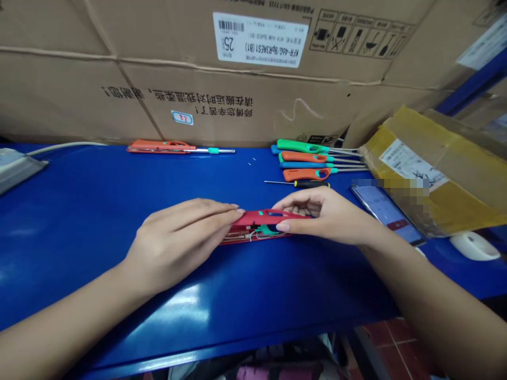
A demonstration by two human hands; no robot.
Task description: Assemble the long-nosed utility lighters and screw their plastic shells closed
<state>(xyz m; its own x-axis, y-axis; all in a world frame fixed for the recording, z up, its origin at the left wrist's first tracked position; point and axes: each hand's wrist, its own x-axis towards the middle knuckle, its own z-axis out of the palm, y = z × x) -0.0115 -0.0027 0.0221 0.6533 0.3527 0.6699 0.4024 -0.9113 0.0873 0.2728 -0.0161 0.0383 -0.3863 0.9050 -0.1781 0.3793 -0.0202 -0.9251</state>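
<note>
A red lighter body (261, 224) with a green trigger piece lies on the blue table (99, 211) in the middle. My left hand (178, 240) rests over its left end, fingers together and pressing on it. My right hand (320, 214) pinches its right end between thumb and fingers. The lighter's two red shell halves look slightly apart, with thin metal parts showing between them.
Several finished long-nosed lighters (309, 158) in green, orange and blue lie at the back right, one orange lighter (166, 146) at the back left. A thin black-handled screwdriver (301, 183), a phone (386, 211), a yellow-taped parcel (431, 163) and large cardboard boxes (198, 68) surround the spot.
</note>
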